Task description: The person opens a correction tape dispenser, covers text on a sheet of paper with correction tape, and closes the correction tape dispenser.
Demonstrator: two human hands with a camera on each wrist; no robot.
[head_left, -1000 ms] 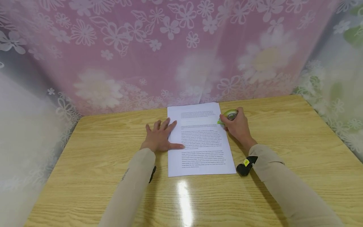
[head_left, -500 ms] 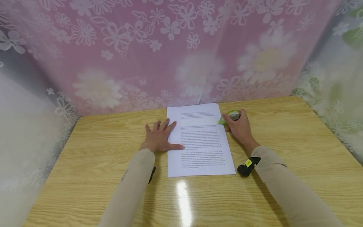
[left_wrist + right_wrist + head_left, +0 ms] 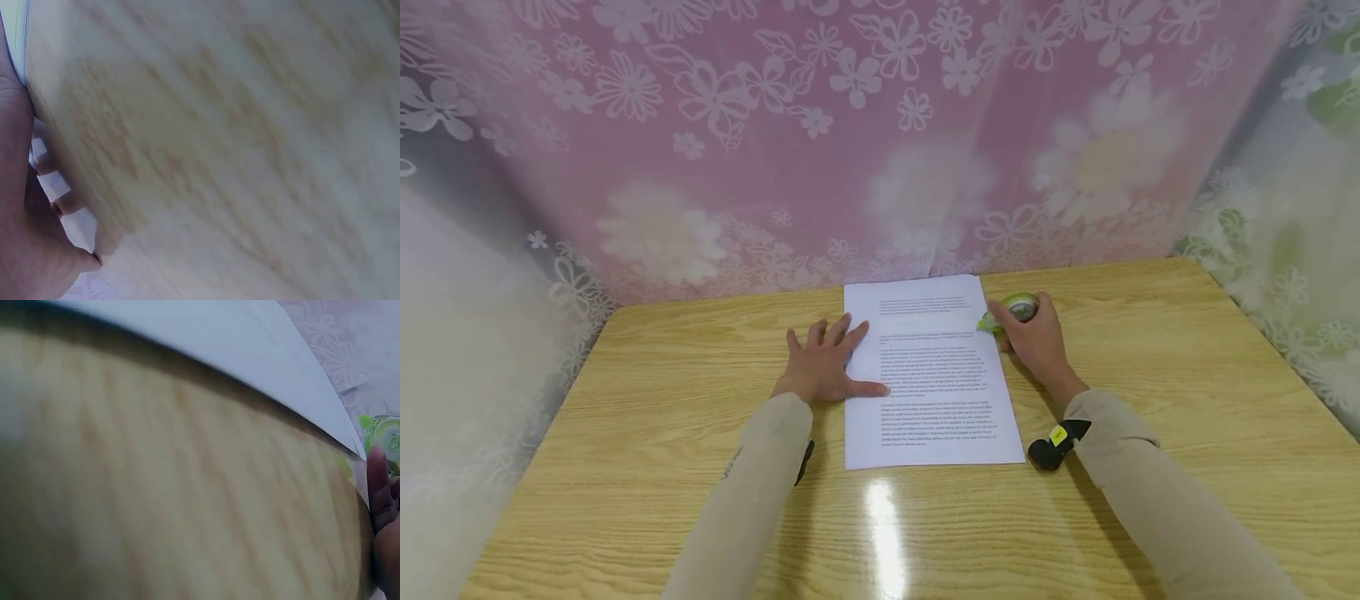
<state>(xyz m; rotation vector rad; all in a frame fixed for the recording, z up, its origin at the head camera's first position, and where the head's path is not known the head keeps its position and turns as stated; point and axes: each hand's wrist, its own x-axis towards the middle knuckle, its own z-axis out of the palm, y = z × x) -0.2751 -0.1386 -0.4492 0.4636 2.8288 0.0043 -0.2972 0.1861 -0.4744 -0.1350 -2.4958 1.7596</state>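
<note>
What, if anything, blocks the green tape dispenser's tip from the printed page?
Nothing visible: the right hand holds the green tape dispenser, its tip at the right edge of the printed page. The left hand lies across the left edge, well clear.

Paper [image 3: 934, 425] reaches the tabletop's [image 3: 647, 400] far edge; left hand [image 3: 822, 367] on its left, correction tape [image 3: 1021, 308] at its right.

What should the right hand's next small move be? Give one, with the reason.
Probably the right hand should lift the correction tape dispenser: its tip is at the right edge of the printed sheet, level with the blank band between text blocks, leaving little paper beyond. The left hand lies spread across the left edge and could steady the sheet.
</note>
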